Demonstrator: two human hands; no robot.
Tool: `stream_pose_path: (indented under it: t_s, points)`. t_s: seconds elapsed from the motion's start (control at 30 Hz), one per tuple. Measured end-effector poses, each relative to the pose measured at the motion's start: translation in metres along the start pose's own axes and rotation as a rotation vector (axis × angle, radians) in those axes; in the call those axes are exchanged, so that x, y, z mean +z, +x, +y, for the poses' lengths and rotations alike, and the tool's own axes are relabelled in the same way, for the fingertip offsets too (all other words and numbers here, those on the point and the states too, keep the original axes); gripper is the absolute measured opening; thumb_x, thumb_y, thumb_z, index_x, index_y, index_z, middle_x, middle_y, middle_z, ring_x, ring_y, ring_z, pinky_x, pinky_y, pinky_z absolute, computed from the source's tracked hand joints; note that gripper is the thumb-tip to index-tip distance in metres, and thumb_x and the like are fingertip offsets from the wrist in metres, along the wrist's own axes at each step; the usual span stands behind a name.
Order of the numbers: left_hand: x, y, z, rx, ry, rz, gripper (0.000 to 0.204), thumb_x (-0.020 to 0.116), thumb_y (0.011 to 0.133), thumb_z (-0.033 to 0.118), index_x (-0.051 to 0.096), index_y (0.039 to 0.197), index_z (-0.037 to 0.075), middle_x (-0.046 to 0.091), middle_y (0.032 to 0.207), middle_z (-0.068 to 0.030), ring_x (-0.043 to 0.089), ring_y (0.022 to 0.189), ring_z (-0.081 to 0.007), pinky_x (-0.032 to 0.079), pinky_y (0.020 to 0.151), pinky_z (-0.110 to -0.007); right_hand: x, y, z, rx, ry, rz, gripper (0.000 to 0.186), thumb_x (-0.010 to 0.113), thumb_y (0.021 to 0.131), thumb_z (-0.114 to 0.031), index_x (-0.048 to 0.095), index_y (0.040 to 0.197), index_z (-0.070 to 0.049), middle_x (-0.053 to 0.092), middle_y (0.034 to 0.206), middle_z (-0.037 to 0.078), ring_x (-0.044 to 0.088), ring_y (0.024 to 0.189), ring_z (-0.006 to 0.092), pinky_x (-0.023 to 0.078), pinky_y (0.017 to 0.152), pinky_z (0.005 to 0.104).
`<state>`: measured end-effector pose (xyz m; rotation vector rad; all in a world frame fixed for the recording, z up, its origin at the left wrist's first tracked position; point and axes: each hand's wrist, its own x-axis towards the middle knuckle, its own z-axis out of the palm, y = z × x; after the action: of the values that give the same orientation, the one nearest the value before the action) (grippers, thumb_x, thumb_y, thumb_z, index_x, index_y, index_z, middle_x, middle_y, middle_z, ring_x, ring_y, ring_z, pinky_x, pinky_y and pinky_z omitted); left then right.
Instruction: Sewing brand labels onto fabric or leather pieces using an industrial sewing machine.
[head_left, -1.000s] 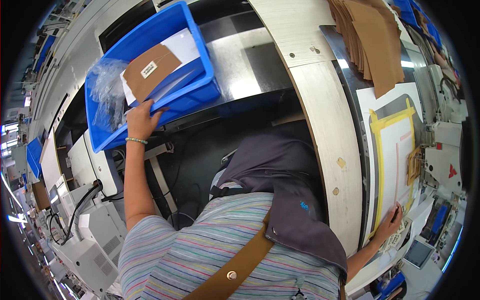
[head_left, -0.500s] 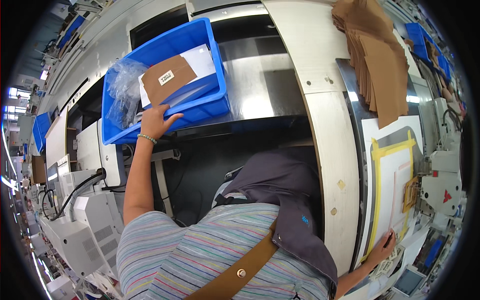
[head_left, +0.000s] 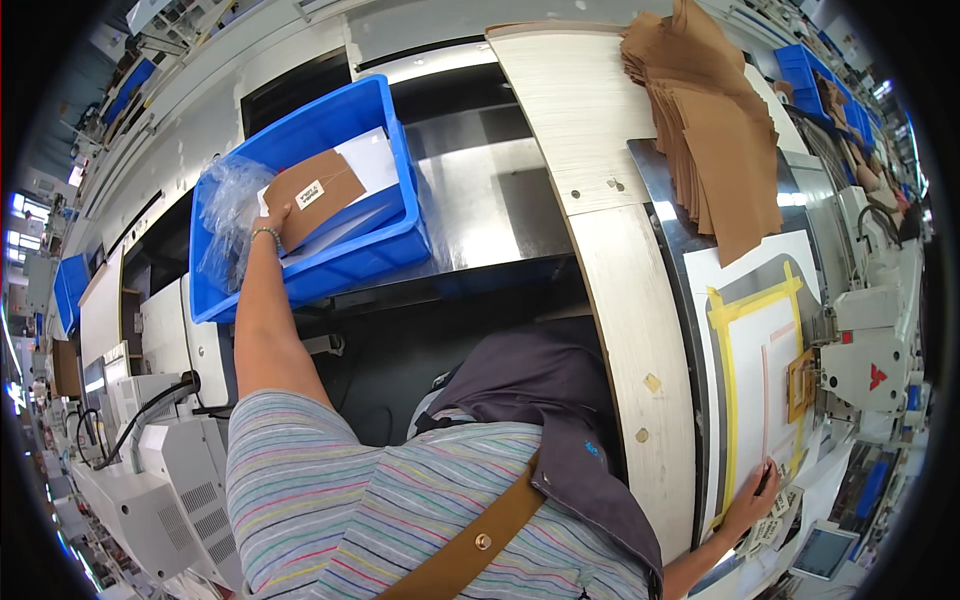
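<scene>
My left hand (head_left: 274, 226) reaches into a blue plastic bin (head_left: 412, 240) and grips the near-left end of a flat brown piece (head_left: 332, 180). That piece carries a small white printed label (head_left: 311, 194) and lies over white sheets (head_left: 372, 158); most of my left fingers are hidden. At the lower right, my right hand (head_left: 750, 502) rests by the lower end of a white template framed in yellow tape (head_left: 740, 400). Its fingers are curled around something dark and small that I cannot make out. Several small white printed labels (head_left: 768, 530) lie beside that hand.
Crumpled clear plastic (head_left: 228, 205) fills the bin's left side. A thick stack of brown pieces (head_left: 715, 140) lies at the far right, above the template. A white sewing-type machine head (head_left: 860, 365) stands beside it. Grey-white machines (head_left: 160, 470) are at the left.
My left hand has moved from the bin's front rim onto the brown piece, whose label now faces another way round. My right hand stays by the template. The whole view has shifted slightly.
</scene>
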<state>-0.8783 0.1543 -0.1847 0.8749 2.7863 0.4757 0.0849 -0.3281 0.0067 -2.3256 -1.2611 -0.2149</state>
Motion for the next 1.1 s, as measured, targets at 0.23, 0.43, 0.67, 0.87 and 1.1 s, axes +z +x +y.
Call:
stream_pose_path:
  t_s: [0.23, 0.43, 0.67, 0.87, 1.1]
  points:
    - [0.001, -0.016, 0.01, -0.076, 0.071, 0.047, 0.078, 0.078, 0.082, 0.066, 0.076, 0.119, -0.002, 0.073, 0.125, -0.0244, 0.07, 0.119, -0.0394, 0.055, 0.101, -0.046, -0.005, 0.002, -0.005, 0.016, -0.016, -0.003, 0.033, 0.057, 0.107, -0.02, 0.066, 0.123, 0.008, 0.069, 0.113, 0.021, 0.065, 0.103, 0.0368, 0.05, 0.094, 0.0417]
    - [-0.011, -0.021, 0.011, 0.07, 0.01, 0.133, 0.079, 0.071, 0.09, 0.062, 0.063, 0.142, 0.004, 0.067, 0.138, -0.0236, 0.067, 0.123, -0.0403, 0.051, 0.106, -0.05, -0.001, 0.003, -0.006, 0.045, 0.032, -0.017, 0.033, 0.057, 0.107, -0.019, 0.066, 0.124, 0.008, 0.068, 0.112, 0.021, 0.065, 0.104, 0.0365, 0.05, 0.095, 0.0413]
    - [0.02, -0.092, 0.082, 1.095, 0.343, 0.038, 0.105, 0.061, 0.084, 0.083, 0.03, 0.168, 0.027, 0.011, 0.177, -0.013, 0.015, 0.161, -0.0399, 0.02, 0.122, -0.07, -0.002, 0.0, -0.001, 0.05, 0.018, -0.005, 0.035, 0.058, 0.107, -0.021, 0.066, 0.124, 0.008, 0.069, 0.113, 0.02, 0.065, 0.105, 0.0351, 0.05, 0.096, 0.0411]
    - [0.009, -0.105, 0.084, 0.923, 0.527, -0.182, 0.101, 0.06, 0.086, 0.082, 0.031, 0.167, 0.028, 0.017, 0.177, -0.004, 0.016, 0.162, -0.0394, 0.022, 0.123, -0.069, -0.002, 0.002, -0.006, 0.096, 0.012, -0.026, 0.037, 0.059, 0.107, -0.025, 0.066, 0.125, 0.007, 0.069, 0.117, 0.02, 0.066, 0.107, 0.0325, 0.05, 0.097, 0.0402]
    - [-0.02, -0.168, 0.086, 0.93, 0.354, -0.02, 0.082, 0.065, 0.095, 0.06, 0.043, 0.16, 0.016, 0.034, 0.171, -0.0098, 0.032, 0.156, -0.0354, 0.027, 0.122, -0.065, -0.006, -0.006, 0.006, 0.069, -0.054, -0.039, 0.04, 0.058, 0.108, -0.027, 0.066, 0.127, 0.008, 0.069, 0.124, 0.022, 0.066, 0.112, 0.0352, 0.05, 0.1, 0.0413]
